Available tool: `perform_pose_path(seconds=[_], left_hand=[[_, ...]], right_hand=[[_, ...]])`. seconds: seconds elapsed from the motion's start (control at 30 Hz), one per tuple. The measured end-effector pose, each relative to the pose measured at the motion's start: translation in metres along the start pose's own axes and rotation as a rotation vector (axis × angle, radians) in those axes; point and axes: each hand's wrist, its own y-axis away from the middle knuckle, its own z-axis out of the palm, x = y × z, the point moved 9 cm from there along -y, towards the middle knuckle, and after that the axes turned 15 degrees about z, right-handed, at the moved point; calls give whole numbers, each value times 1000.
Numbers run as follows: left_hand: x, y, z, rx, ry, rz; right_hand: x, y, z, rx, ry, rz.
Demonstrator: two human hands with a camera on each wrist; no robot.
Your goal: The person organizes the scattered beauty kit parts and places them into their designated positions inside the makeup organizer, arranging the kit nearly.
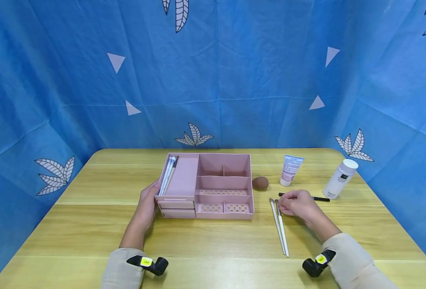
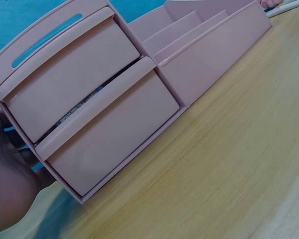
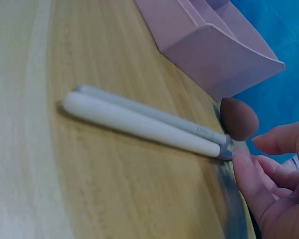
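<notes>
Holding your left hand [image 1: 149, 200] along the outer left wall of the pink organizer [image 1: 224, 214], left of centre on the table [image 1: 213, 259].

Organizer, left section: slim brushes [image 1: 168, 176] laid lengthwise along the left edge of the top tray; below, two drawers [image 2: 109, 132], pushed in, one above the other, their contents hidden.

Organizer, right section: two far compartments side by side, one wide middle compartment with a perforated floor, two near compartments with perforated floors.

Left hand: your fingers are extended and flat against the wall, not wrapped around it.

Right hand [image 1: 299, 205]: your forearm reaches in from the near right; thumb and forefinger are bent close together at the far end of the white-handled brush [image 1: 283, 237]. You cannot tell whether they pinch it. That brush lies on the table, right of the organizer, alongside a grey-handled brush [image 3: 154, 115].

Around: a brown sponge [image 1: 260, 183] just beside the organizer's right wall; a dark pencil [image 1: 320, 198] partly behind your right hand; a tube [image 1: 291, 170] standing farther off; a white bottle [image 1: 339, 179] at far right.
</notes>
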Motion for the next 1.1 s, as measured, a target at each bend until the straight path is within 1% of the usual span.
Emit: perform_pose_path(seconds=[0.13,0.23,0.4,0.5,0.67,0.8,1.0,1.1], left_hand=[[1,0,0,5,8,5],[0,0,-1,10,15,-5],[-1,1,-1,16,37,-22],[-2,1,-1,16,25,-27],[-1,0,1,12,13,-33],[0,0,3,4,17,-28],[-1,1,1,1,-7,-29],[0,0,1,4,11,-14]], right_hand=[[5,-1,-1,5,23,19],[8,-1,0,11,58,32],[10,-2,2,29,123,30],[9,0,3,36,159,19],[8,3,2,49,216,26],[8,5,2,61,265,35],[8,6,4,61,311,34],[8,7,6,55,324,32]])
